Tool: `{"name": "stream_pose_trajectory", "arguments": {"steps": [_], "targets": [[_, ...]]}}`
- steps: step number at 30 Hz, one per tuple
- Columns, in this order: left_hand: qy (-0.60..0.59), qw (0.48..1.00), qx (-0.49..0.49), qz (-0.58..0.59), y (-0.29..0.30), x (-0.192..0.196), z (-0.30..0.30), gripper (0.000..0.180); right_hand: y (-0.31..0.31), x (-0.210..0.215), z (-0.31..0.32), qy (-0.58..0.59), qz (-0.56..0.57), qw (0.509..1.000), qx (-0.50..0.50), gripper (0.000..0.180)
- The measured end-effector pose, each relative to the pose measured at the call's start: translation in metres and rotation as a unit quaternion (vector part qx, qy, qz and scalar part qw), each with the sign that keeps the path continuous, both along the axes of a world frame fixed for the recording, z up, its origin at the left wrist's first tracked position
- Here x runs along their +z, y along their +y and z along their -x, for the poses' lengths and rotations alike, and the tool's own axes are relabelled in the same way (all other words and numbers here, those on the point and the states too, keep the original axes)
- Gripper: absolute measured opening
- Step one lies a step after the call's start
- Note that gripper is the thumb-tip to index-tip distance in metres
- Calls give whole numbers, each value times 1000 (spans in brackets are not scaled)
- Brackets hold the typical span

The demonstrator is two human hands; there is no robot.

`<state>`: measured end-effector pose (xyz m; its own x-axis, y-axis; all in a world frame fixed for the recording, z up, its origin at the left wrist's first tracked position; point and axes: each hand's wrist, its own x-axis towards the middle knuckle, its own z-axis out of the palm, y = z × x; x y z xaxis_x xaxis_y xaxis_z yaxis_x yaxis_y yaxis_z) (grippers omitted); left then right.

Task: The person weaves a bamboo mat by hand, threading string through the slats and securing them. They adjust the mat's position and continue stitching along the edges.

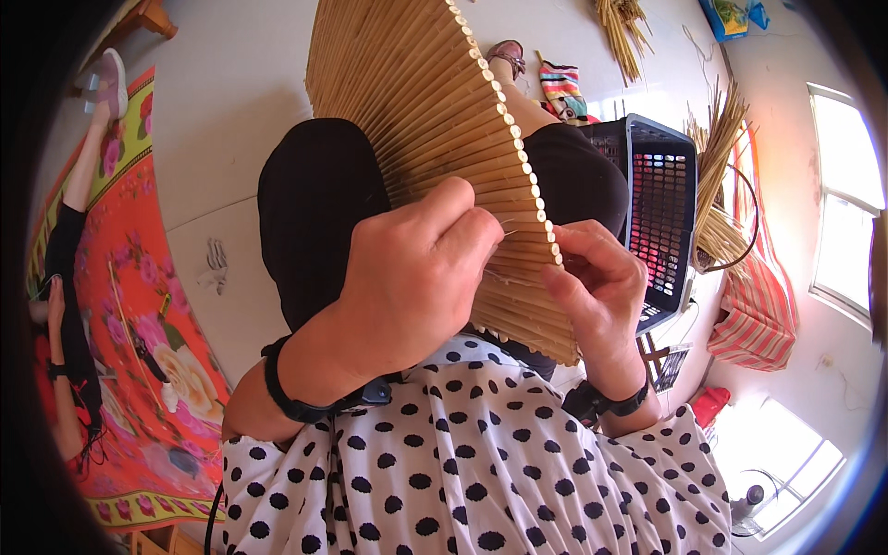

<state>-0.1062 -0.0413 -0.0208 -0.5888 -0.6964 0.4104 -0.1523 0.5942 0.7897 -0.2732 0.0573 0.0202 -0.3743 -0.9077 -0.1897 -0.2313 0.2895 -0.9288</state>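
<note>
A mat of tan straw stalks (416,102), stitched side by side, stands tilted across my lap. Its pale cut stalk ends form a curving row along the right edge. My left hand (416,259) is closed in a pinch against the mat's face, near that edge. A thin pale thread (507,228) shows at its fingertips; whether a needle is there too I cannot tell. With thumb and fingers, my right hand (599,291) grips the mat's edge from the right. Both wrists wear black bands.
A dark plastic basket (661,222) stands at my right, with loose straw bundles (721,176) and a striped bag (758,314) beyond it. More straw (624,32) lies ahead on the floor. On the left, another person (69,305) sits on a red floral cloth (153,324).
</note>
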Motion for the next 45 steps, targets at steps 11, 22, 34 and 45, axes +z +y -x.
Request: {"name": "stream_pose_trajectory", "arguments": {"steps": [11, 22, 34, 45], "targets": [[-31, 998, -2, 55, 3, 8, -3, 15, 1, 3, -9, 113, 49, 985, 121, 33], [-181, 980, -26, -76, -4, 44, -48, 16, 2, -11, -8, 7, 147, 961, 236, 64], [-319, 920, -47, -224, -9, 65, -58, 8, 3, -36, 3, -120, 187, 948, 227, 72], [-363, 909, -84, -187, -20, 77, -54, 10, 2, -44, 5, -127, 238, 935, 230, 71]]}}
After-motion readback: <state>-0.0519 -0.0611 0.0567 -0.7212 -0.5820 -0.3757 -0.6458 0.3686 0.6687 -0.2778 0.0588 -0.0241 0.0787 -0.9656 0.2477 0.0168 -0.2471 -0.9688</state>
